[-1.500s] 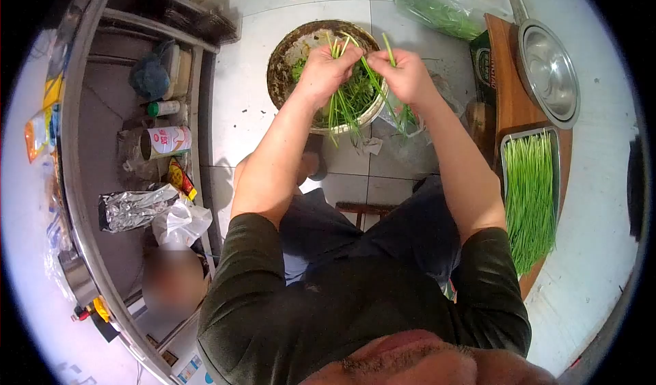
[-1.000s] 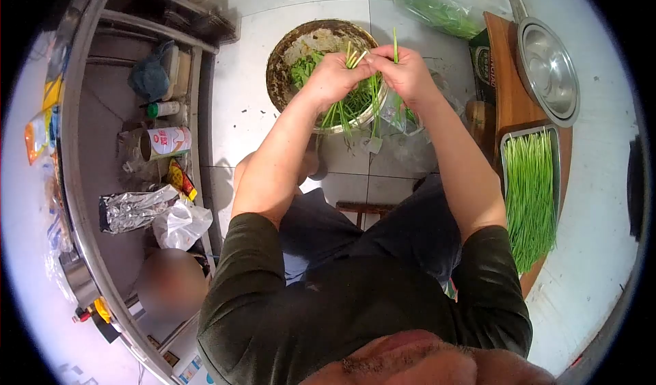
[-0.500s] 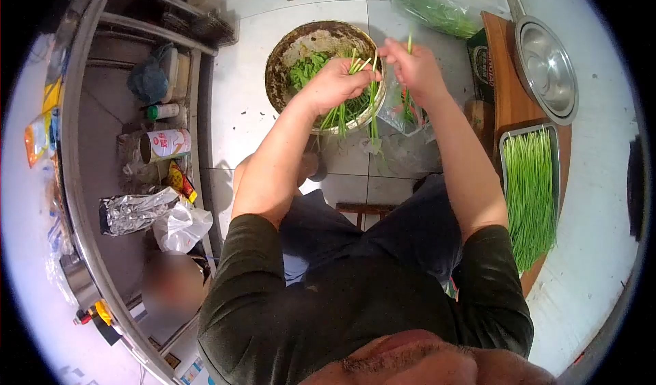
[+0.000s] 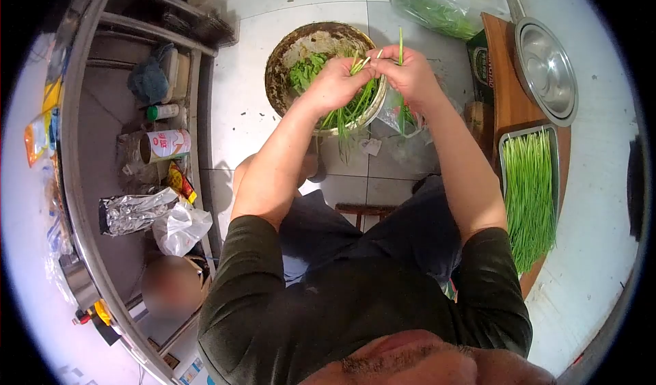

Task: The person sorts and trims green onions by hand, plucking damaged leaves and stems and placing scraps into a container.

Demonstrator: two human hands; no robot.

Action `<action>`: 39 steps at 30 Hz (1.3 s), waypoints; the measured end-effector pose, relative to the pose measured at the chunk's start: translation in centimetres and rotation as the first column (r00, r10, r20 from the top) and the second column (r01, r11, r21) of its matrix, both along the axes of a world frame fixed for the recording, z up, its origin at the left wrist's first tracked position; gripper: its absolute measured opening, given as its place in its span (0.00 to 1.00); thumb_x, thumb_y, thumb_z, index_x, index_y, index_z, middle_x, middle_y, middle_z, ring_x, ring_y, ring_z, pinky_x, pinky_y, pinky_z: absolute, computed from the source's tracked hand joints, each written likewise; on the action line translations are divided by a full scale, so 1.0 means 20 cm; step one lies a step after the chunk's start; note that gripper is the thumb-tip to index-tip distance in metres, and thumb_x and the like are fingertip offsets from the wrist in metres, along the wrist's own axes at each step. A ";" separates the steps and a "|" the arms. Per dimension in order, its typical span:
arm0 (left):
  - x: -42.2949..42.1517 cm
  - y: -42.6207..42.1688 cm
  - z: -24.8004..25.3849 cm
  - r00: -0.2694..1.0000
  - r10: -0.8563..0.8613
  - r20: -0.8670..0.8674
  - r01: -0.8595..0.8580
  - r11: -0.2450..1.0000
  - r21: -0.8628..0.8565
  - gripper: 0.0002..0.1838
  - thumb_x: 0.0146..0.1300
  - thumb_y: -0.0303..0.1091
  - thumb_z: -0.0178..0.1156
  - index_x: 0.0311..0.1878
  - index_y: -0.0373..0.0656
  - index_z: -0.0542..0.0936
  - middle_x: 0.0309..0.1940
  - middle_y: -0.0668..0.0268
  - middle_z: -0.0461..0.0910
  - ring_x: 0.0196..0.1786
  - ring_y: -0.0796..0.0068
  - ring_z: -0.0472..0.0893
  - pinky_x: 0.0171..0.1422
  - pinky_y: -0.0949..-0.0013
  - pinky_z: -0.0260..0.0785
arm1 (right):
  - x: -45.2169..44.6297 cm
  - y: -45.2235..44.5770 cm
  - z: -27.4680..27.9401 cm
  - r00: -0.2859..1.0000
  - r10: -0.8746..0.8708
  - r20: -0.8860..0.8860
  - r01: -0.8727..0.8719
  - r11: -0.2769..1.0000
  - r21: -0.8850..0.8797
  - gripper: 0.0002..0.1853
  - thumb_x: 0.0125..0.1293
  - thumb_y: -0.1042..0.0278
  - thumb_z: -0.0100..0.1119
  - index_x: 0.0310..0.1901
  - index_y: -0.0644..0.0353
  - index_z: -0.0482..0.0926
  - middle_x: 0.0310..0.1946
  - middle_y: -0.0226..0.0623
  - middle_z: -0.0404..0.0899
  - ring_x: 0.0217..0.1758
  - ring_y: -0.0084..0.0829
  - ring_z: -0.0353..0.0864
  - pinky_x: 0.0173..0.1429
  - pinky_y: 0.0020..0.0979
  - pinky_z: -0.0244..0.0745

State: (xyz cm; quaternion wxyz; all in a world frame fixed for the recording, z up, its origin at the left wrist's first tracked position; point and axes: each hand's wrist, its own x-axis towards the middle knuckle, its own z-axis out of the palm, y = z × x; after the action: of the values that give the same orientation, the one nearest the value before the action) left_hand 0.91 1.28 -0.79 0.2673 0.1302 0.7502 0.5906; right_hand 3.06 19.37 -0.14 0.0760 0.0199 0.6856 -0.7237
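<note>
My left hand (image 4: 335,86) is closed around a small bunch of garlic chives (image 4: 340,117), whose green leaves hang down over the rim of a round, stained basket (image 4: 275,91). Pale stem ends poke out above its fingers. My right hand (image 4: 411,79) meets it at the basket's right edge, with fingers pinched at the pale ends. A green chive stalk (image 4: 401,38) also passes through the right hand, sticking up above it and hanging below. Loose green leaves (image 4: 307,72) lie inside the basket.
At the right, a metal tray (image 4: 557,173) of lined-up chives (image 4: 527,197) and a steel bowl (image 4: 547,67) rest on a wooden surface (image 4: 504,88). A clear bag of greens (image 4: 437,9) lies beyond. Left stand shelves with a can (image 4: 165,144) and a white bag (image 4: 183,228).
My right hand has moved left and slightly down to meet the left hand at the chive ends. The left hand has barely moved.
</note>
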 end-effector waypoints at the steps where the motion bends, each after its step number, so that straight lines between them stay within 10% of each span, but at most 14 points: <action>1: 0.00 0.00 0.00 0.999 -0.003 -0.037 0.003 1.000 -0.008 0.11 0.70 0.39 0.58 0.43 0.42 0.83 0.20 0.80 0.69 0.22 0.89 0.63 0.26 0.78 0.55 | 0.00 0.01 0.01 0.999 -0.018 0.039 0.017 0.999 0.035 0.14 0.60 0.61 0.63 0.40 0.64 0.84 0.25 0.26 0.77 0.27 0.18 0.70 0.33 0.23 0.65; 9: 0.01 0.00 0.00 0.997 0.010 -0.079 -0.013 0.999 -0.039 0.12 0.70 0.39 0.56 0.38 0.41 0.82 0.20 0.79 0.69 0.21 0.87 0.63 0.25 0.78 0.55 | -0.06 0.09 0.03 0.929 -0.342 0.143 0.365 0.911 -0.193 0.12 0.62 0.62 0.66 0.36 0.63 0.81 0.19 0.21 0.70 0.17 0.14 0.59 0.24 0.20 0.52; 13: -0.01 -0.02 0.00 0.976 0.180 0.120 -0.181 0.983 -0.004 0.15 0.69 0.43 0.56 0.34 0.42 0.81 0.21 0.74 0.72 0.25 0.83 0.67 0.29 0.73 0.59 | -0.05 0.08 0.00 0.956 -0.195 0.219 0.202 0.979 -0.009 0.09 0.61 0.65 0.65 0.36 0.61 0.79 0.21 0.22 0.69 0.18 0.14 0.60 0.24 0.20 0.53; 20: -0.01 0.03 -0.02 0.921 0.380 -0.085 -0.366 0.920 0.138 0.20 0.73 0.47 0.53 0.29 0.43 0.77 0.21 0.77 0.68 0.23 0.87 0.62 0.27 0.77 0.54 | 0.00 -0.03 -0.09 0.995 0.086 0.050 -0.088 0.995 0.039 0.12 0.60 0.67 0.60 0.43 0.65 0.79 0.33 0.34 0.81 0.35 0.27 0.77 0.41 0.31 0.72; 28: -0.01 0.04 -0.01 0.969 0.246 -0.006 -0.235 0.932 0.276 0.08 0.69 0.31 0.59 0.42 0.37 0.82 0.31 0.71 0.81 0.34 0.82 0.76 0.40 0.76 0.69 | 0.01 -0.04 -0.09 0.958 0.284 -0.031 -0.248 0.882 0.400 0.09 0.62 0.72 0.52 0.42 0.64 0.76 0.37 0.30 0.78 0.41 0.22 0.75 0.49 0.26 0.70; 31: -0.01 0.03 0.02 0.976 0.200 0.083 -0.216 0.924 0.314 0.07 0.68 0.31 0.60 0.42 0.37 0.82 0.32 0.71 0.81 0.34 0.83 0.76 0.39 0.77 0.69 | 0.01 -0.04 -0.07 0.939 0.335 0.075 -0.343 0.914 0.216 0.07 0.63 0.72 0.53 0.40 0.64 0.76 0.37 0.30 0.79 0.42 0.23 0.75 0.49 0.27 0.71; 37: -0.01 0.02 0.04 0.947 0.310 0.082 -0.321 0.903 0.287 0.06 0.68 0.31 0.60 0.36 0.40 0.81 0.24 0.76 0.75 0.25 0.87 0.68 0.29 0.79 0.59 | -0.02 -0.01 -0.10 0.989 0.040 -0.145 -0.031 0.998 0.060 0.11 0.66 0.67 0.60 0.45 0.65 0.79 0.35 0.29 0.81 0.39 0.22 0.77 0.49 0.26 0.72; 39: -0.02 0.02 0.04 0.930 0.353 0.099 -0.367 0.892 0.265 0.05 0.67 0.32 0.61 0.35 0.42 0.81 0.20 0.79 0.70 0.21 0.88 0.63 0.25 0.78 0.53 | -0.05 0.04 -0.09 1.000 -0.001 0.031 -0.004 0.988 0.154 0.13 0.66 0.67 0.61 0.48 0.66 0.79 0.36 0.30 0.82 0.40 0.21 0.78 0.50 0.26 0.72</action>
State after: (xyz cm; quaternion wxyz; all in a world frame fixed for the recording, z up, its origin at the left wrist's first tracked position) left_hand 0.53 1.69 0.00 0.1504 0.0112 0.6640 0.7324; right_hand 2.06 20.08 -1.97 0.0853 0.0364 0.7383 -0.6681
